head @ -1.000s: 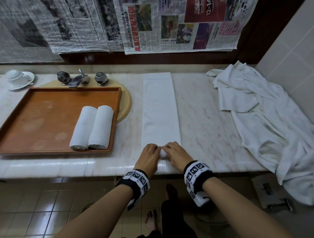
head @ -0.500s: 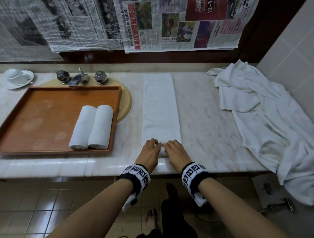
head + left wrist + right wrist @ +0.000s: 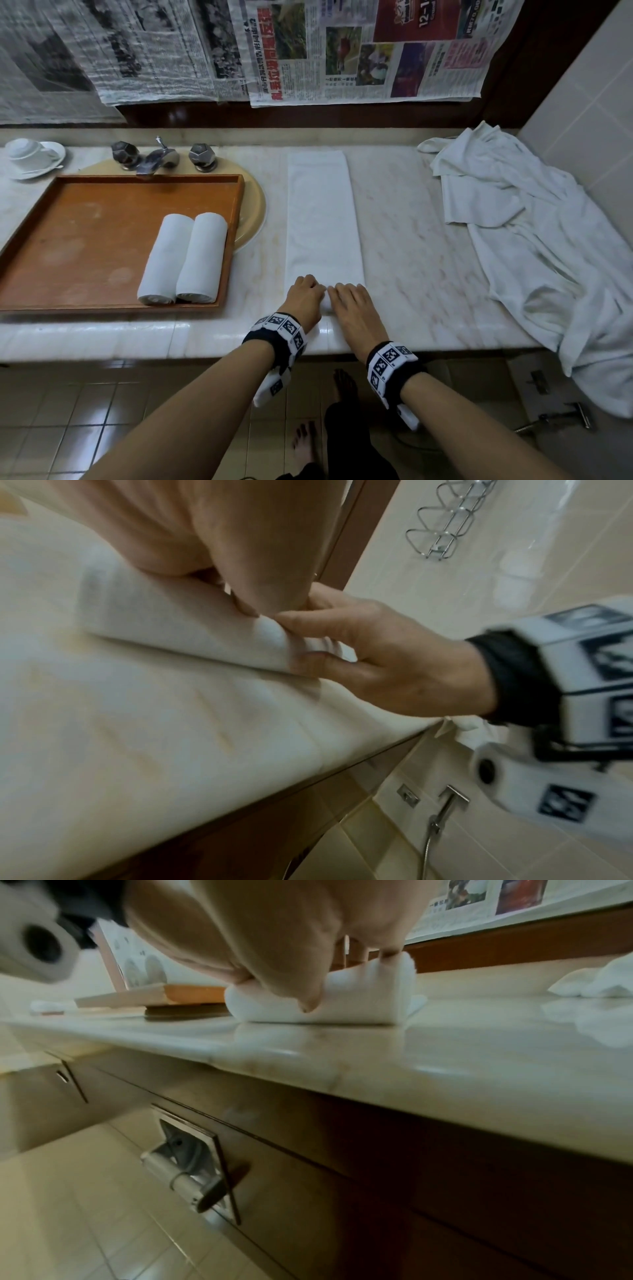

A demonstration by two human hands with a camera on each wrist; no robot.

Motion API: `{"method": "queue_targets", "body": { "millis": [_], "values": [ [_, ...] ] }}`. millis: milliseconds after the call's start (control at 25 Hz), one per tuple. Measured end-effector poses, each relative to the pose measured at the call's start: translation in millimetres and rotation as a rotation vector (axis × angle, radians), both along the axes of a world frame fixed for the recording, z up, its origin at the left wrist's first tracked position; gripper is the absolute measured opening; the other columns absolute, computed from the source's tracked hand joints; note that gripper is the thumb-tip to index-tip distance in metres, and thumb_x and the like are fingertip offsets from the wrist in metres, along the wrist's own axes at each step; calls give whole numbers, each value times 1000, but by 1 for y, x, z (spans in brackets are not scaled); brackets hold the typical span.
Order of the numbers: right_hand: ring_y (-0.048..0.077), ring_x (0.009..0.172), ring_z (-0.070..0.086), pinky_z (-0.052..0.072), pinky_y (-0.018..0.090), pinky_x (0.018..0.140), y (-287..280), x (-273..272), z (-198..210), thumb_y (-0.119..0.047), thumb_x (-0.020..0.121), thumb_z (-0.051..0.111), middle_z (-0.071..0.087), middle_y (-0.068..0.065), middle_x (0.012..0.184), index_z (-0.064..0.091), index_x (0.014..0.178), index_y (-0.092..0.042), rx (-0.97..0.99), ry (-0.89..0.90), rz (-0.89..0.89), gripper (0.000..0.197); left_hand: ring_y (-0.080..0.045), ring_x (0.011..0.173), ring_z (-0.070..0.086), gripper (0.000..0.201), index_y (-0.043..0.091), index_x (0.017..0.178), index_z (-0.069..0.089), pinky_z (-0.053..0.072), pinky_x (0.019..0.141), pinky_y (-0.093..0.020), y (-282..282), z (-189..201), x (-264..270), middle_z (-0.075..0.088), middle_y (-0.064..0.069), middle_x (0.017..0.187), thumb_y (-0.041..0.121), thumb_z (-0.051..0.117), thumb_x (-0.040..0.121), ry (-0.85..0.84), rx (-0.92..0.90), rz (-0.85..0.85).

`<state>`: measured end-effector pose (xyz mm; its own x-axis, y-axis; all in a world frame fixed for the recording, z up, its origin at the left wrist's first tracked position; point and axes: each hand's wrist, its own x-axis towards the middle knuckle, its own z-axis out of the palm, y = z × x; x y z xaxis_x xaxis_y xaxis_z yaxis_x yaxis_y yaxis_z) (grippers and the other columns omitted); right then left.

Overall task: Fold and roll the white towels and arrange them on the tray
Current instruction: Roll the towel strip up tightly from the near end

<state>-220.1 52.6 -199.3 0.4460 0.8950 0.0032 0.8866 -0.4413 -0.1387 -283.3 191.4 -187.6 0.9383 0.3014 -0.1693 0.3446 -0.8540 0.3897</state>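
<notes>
A white towel (image 3: 322, 212), folded into a long narrow strip, lies on the marble counter and runs away from me. Its near end is rolled into a short roll (image 3: 178, 626). My left hand (image 3: 305, 291) and right hand (image 3: 352, 298) sit side by side on that roll, fingers curled over it and thumbs behind. In the right wrist view the roll (image 3: 359, 999) shows under my right hand (image 3: 291, 947). Two rolled white towels (image 3: 185, 257) lie side by side at the right of the brown wooden tray (image 3: 85, 240).
A heap of loose white towels (image 3: 548, 240) covers the counter's right end and hangs over the edge. The tray rests over a round sink (image 3: 255, 212) with a metal faucet (image 3: 157, 159). A cup and saucer (image 3: 30, 157) stand far left. Newspapers cover the back wall.
Both hands have moved a little away from me along the strip, turning its near end over so the roll has grown. The tray and the towel heap have not moved.
</notes>
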Motion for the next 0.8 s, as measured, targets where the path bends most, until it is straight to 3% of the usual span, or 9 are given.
{"method": "queue_targets", "body": {
  "millis": [120,280,440,520,680,800],
  "values": [
    [30,99,59,48,39,96,8,14,8,2,67,73,61,12,108,59,118,-3,25,63,31,53,-28,106,43,49,4,121,59,41,93,-33,-5,-2,-9,46,-13,121,-12,49,75,-117,53,-17],
    [28,116,47,31,33,105,11,27,25,3,84,51,52,11,124,48,133,-5,-86,138,114,50,-26,96,42,60,-2,114,60,53,82,-38,-22,-12,-32,57,-15,102,-13,64,56,-273,145,-9],
    [30,116,47,26,40,110,10,18,19,-4,82,52,52,11,123,45,134,-4,-148,97,64,53,-26,98,41,58,-2,112,60,41,91,-32,-25,-20,-38,57,-15,102,-10,60,54,-270,59,-19],
    [33,113,52,30,46,111,7,7,11,-3,74,59,56,14,120,50,131,0,-97,72,-2,58,-26,98,44,49,0,106,61,42,89,-34,-19,-15,-29,57,-14,101,-10,56,58,-209,27,31],
    [32,99,63,50,48,96,3,2,2,-4,66,60,63,14,109,60,120,2,-4,29,26,54,-31,99,48,37,1,102,60,39,91,-36,-15,-1,-14,56,-15,100,-8,48,68,-83,76,3],
    [33,101,56,44,41,98,10,19,13,6,75,56,59,14,110,57,122,-1,27,138,48,48,-29,94,47,40,1,101,60,47,85,-37,-18,-2,-18,56,-16,98,-9,45,65,-173,113,46]
  ]
}}
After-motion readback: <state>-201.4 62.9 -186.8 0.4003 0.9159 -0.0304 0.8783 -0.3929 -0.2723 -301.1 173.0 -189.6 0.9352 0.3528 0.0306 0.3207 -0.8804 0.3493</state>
